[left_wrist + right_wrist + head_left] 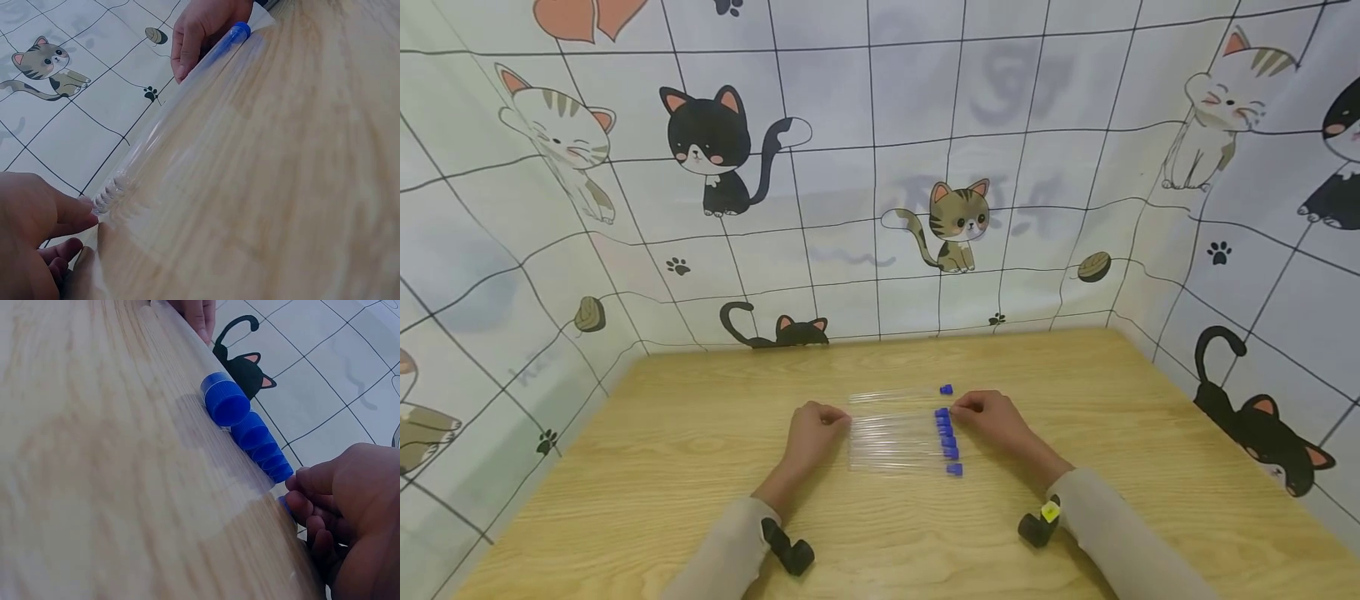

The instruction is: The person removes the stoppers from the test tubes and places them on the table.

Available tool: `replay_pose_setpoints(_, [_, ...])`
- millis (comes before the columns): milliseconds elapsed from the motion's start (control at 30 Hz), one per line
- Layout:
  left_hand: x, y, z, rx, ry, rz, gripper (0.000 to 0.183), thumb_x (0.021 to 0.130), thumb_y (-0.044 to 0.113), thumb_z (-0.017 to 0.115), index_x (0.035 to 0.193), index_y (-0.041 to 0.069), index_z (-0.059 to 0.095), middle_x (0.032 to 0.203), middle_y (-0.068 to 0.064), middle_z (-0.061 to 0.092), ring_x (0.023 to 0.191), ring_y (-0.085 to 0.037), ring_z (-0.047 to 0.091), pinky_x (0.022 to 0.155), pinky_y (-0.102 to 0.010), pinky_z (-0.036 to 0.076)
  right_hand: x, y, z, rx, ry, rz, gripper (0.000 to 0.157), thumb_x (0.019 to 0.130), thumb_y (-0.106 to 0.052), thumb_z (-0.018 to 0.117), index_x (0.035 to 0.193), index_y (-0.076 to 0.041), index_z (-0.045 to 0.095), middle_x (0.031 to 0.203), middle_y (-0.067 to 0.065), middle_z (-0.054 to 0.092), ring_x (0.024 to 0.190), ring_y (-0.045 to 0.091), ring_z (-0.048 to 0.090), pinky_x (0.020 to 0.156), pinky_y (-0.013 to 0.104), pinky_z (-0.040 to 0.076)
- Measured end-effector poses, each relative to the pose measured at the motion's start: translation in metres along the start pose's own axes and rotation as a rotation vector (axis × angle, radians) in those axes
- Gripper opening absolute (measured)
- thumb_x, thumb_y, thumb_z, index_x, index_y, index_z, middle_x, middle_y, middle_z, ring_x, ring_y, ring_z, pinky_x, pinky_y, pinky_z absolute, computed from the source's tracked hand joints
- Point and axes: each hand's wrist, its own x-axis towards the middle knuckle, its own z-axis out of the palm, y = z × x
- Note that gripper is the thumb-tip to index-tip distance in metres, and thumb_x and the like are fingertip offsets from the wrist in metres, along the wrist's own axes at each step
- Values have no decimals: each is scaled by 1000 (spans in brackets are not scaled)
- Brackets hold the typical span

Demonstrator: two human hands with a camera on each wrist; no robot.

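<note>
Several clear test tubes (895,443) with blue caps (948,442) lie side by side, caps to the right. My left hand (811,433) is at the left end of the row's far tube, thumb and index fingertips pinched together at its rounded end. At the other end, my right hand (998,421) has its thumb and index finger at that tube's blue cap, its other fingers curled under. One more capped tube (891,396) lies apart behind the row. The nearest cap (226,403) sits a little apart from the others in the right wrist view.
A light wood-grain table (700,517) carries the tubes. White cloth with a grid and cartoon cats (722,150) stands around its back and sides. Each wrist wears a small black camera (790,550) over a beige sleeve (1120,525).
</note>
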Motion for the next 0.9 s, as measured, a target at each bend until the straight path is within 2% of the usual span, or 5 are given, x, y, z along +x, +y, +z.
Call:
replay_pose_setpoints(267, [-1,0,-3,15,9,-28,6,85,5,70,84,5,76,86,-5,69,95,-28,61,85,-46,47,2,-1,3,16,0,-23,13,92,-21,65,93,-11,73,89,-2,68,83,16,56,79,36,44])
replay_pose_setpoints(567, [1,0,0,36,8,12,4,83,5,72,83,5,76,86,-5,67,92,-27,59,84,-45,45,0,0,1,37,6,6,11,91,-20,67,92,-11,74,89,-3,68,85,16,58,80,36,44])
replay_pose_setpoints(733, [0,0,1,63,17,6,3,83,5,72,84,5,75,87,-6,65,92,-27,58,83,-45,45,0,1,2,40,8,-2,11,90,-19,68,92,-11,75,89,-3,69,87,15,59,81,36,45])
replay_pose_setpoints(900, [-2,0,2,59,11,-1,3,82,4,73,84,3,75,90,-8,67,96,-30,59,88,-47,45,0,0,4,30,14,13,11,90,-20,68,92,-12,75,89,-3,69,88,16,60,82,37,45])
